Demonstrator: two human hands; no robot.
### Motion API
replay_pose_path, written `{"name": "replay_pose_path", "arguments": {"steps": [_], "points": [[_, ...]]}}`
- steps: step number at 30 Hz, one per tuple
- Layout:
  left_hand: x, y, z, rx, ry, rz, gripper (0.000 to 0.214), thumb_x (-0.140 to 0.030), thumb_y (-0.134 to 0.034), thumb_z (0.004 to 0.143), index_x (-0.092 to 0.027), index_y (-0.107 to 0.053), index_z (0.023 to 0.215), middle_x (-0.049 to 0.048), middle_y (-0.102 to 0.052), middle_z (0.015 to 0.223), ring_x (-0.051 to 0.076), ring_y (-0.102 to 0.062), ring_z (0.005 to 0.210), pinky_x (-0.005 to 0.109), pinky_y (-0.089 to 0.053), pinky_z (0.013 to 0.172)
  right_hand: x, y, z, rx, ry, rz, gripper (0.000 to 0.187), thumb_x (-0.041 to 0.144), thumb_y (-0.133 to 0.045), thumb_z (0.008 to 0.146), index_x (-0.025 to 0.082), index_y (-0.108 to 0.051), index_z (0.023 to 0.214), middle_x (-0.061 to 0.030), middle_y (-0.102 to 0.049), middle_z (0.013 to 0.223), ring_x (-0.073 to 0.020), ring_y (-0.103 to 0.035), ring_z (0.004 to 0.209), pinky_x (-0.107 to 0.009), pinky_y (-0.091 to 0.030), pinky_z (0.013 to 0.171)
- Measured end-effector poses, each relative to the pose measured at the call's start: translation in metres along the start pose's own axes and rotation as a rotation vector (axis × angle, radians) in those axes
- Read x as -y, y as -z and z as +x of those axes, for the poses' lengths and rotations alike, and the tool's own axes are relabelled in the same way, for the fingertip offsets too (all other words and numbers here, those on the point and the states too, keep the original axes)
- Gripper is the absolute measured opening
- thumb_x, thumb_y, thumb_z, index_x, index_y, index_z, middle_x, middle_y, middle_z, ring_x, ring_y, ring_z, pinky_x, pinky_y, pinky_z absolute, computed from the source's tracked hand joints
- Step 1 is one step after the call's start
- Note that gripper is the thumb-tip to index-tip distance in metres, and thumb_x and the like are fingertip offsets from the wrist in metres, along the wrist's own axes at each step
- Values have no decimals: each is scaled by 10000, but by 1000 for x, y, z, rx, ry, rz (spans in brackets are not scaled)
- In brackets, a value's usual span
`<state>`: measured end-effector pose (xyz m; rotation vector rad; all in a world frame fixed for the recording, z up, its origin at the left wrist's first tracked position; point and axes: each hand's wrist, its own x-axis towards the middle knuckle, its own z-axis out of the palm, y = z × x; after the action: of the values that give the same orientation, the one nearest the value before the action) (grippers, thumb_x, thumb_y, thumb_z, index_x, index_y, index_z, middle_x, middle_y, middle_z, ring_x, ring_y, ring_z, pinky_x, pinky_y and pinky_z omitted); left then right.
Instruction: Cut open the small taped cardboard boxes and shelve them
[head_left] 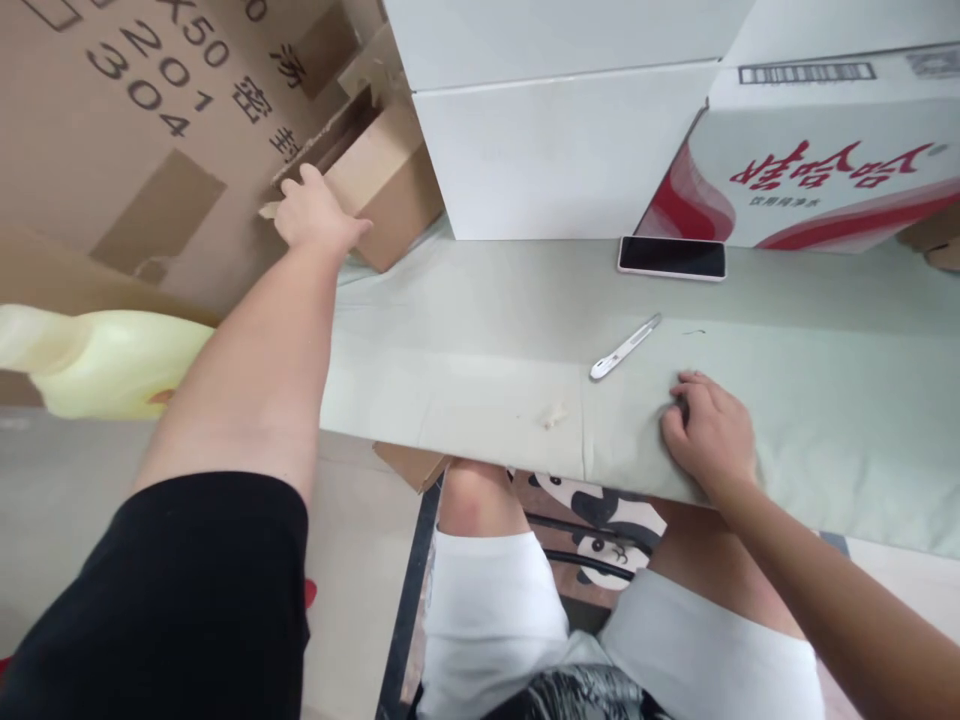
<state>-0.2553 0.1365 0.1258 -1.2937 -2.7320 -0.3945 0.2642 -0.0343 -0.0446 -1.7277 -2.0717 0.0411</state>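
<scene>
At the upper left, my left hand [315, 210] reaches out to a small open cardboard box [401, 190]. Its fingers curl at the left side of the near end, and the thumb lies apart on the right side. What the box contains is hidden from view. My right hand [709, 425] rests on the green-covered table [465, 330] near the front edge, fingers curled in, with nothing visible in them. A white utility knife [625, 347] lies on the cloth, up and left of that hand. Beyond the knife is a phone [672, 258] with a dark screen.
White cartons [555, 150] and a red-and-white printed carton [810, 170] line the back of the table. A large brown carton [172, 190] stands at the left, with a pale yellow jug [120, 360] before it. A small scrap [553, 416] lies near the front edge.
</scene>
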Motion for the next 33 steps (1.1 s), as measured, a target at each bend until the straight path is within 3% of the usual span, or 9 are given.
{"name": "replay_pose_path", "arguments": {"steps": [5, 8, 10, 13, 17, 19, 23, 27, 33], "points": [[34, 33, -46, 27, -169, -3, 697, -617, -667, 898, -115, -494, 1350, 62, -584, 1502, 230, -498, 1279, 587, -353, 1197, 2, 3, 3, 43, -19, -17, 284, 226, -497, 846, 168, -672, 1062, -204, -725, 1309, -387, -671, 1245, -562, -530, 1068], [47, 51, -77, 100, -266, 49, 685, -701, -388, 972, -161, -496, 1378, 41, -606, 1490, 247, -511, 1272, 552, -326, 1214, 5, 7, 4, 62, -33, -15, 288, 219, -507, 847, 160, -675, 1073, -197, -724, 1287, -377, -671, 1189, -545, -525, 1054], [51, 58, -97, 87, -279, 58, 710, -732, -323, 959, -173, -523, 1347, 58, -653, 1416, 274, -543, 1216, 566, -349, 1185, 7, 9, 6, 73, -37, -8, 286, 217, -506, 849, 161, -676, 1073, -190, -731, 1240, -369, -670, 1135, -536, -524, 1030], [49, 60, -130, 14, -406, 68, 650, -735, -319, 953, -191, -595, 1177, 82, -717, 1171, 285, -564, 1074, 567, -444, 1080, 6, 9, 7, 76, -43, 12, 294, 215, -495, 856, 161, -676, 1080, -190, -728, 1205, -366, -657, 1106, -540, -512, 1017], [37, 50, -183, -17, -742, 89, 508, -646, -315, 995, -226, -580, 887, 95, -675, 899, 279, -571, 940, 491, -517, 916, 4, 12, 8, 102, -68, 62, 364, 197, -493, 861, 149, -679, 1170, -201, -713, 1268, -380, -650, 1159, -571, -499, 1060], [28, 42, -207, -28, -943, -16, 464, -618, -335, 1015, -250, -559, 843, 81, -661, 844, 271, -589, 900, 463, -519, 879, 5, 14, 12, 119, -35, 100, 461, 176, -496, 857, 142, -651, 1289, -199, -675, 1379, -385, -623, 1255, -584, -479, 1112], [11, 27, -236, -111, -1190, -295, 376, -521, -432, 1038, -250, -563, 812, 60, -705, 850, 260, -659, 882, 461, -542, 833, 15, 17, 36, 228, 116, 78, 615, 150, -483, 870, 136, -545, 1482, -170, -500, 1625, -354, -474, 1485, -565, -393, 1229], [8, 23, -239, -115, -1254, -459, 257, -427, -573, 994, -251, -579, 807, 59, -740, 909, 279, -716, 937, 482, -580, 855, 27, 9, 71, 319, 195, -19, 613, 117, -524, 852, 201, -567, 1458, -115, -506, 1630, -328, -373, 1565, -567, -314, 1269], [13, 20, -243, -97, -1231, -551, 245, -412, -637, 958, -257, -590, 775, 65, -735, 932, 306, -735, 1022, 531, -617, 900, 19, 8, 92, 367, 295, -160, 301, 148, -484, 907, 198, -701, 1110, -135, -711, 1266, -319, -523, 1352, -565, -300, 1226]]}}
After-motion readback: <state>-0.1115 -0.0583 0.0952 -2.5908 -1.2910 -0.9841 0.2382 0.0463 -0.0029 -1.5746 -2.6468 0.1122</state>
